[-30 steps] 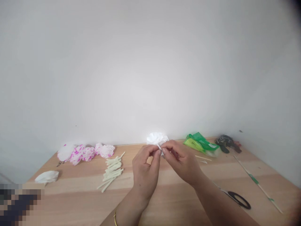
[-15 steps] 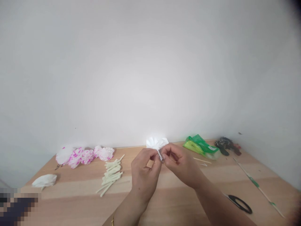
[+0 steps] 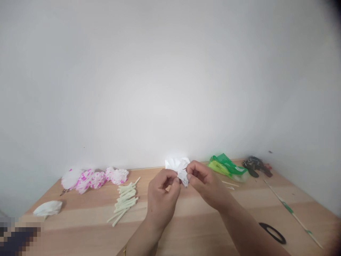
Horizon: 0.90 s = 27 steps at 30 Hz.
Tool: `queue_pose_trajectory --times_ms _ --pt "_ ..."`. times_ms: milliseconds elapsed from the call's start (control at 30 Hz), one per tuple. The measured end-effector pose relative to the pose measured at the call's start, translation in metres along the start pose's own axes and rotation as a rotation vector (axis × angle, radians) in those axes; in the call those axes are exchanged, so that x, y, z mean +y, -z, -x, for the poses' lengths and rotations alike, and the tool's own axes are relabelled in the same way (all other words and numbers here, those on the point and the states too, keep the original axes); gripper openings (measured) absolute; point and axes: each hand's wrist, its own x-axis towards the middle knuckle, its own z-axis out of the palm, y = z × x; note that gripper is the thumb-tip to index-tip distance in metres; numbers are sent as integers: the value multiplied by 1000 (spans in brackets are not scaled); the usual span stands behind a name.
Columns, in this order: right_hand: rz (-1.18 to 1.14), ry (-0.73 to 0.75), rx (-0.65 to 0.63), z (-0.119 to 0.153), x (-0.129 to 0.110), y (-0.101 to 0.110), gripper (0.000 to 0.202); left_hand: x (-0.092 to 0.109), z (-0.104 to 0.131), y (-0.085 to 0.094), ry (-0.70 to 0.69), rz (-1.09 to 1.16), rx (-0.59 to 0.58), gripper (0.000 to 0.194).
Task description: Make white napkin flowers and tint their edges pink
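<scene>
Over the middle of the table, a piece of thin white paper (image 3: pixel 176 163), gathered at its centre, is held between both hands. My left hand (image 3: pixel 163 193) pinches it from the left with thumb and forefinger. On the other side my right hand (image 3: pixel 206 183) has its thumb and forefinger closed on the paper's right edge. The paper fans out above the fingers, and a crumpled part hangs below the pinch. Pale green sticks (image 3: pixel 127 199) lie in a pile to the left of my left hand.
Pink-and-white paper flowers (image 3: pixel 93 179) sit at the back left, with a white paper bundle (image 3: pixel 48 208) nearer. A green plastic bag (image 3: pixel 227 166) and dark items (image 3: pixel 255 166) lie back right. Black-handled scissors (image 3: pixel 273 233) and a long stick with green bands (image 3: pixel 293 212) are at right.
My right hand has shifted slightly right, away from my left. More of the white paper now shows between the fingers, with a crumpled part visible below.
</scene>
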Motion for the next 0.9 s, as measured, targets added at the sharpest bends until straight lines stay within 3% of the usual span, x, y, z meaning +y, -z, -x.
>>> queue_pose_trajectory --times_ms 133,233,400,500,633,800,900 --pt "-57 -15 69 0 1 2 11 -6 -2 -1 197 310 33 9" --pt "65 -5 146 2 -1 -4 11 -5 -2 -4 229 419 11 14" --pt "292 135 172 4 3 -14 7 -4 0 -8 185 248 -47 23" --pt "261 165 164 2 8 -13 7 -9 -1 -7 176 155 -37 19" --pt "168 128 201 0 11 -5 8 -12 -4 -4 208 249 -17 19" --pt "-13 63 99 1 9 -8 11 -9 -4 -5 242 294 16 20" --pt "72 78 109 2 7 -13 20 -7 -3 -5 205 255 7 20"
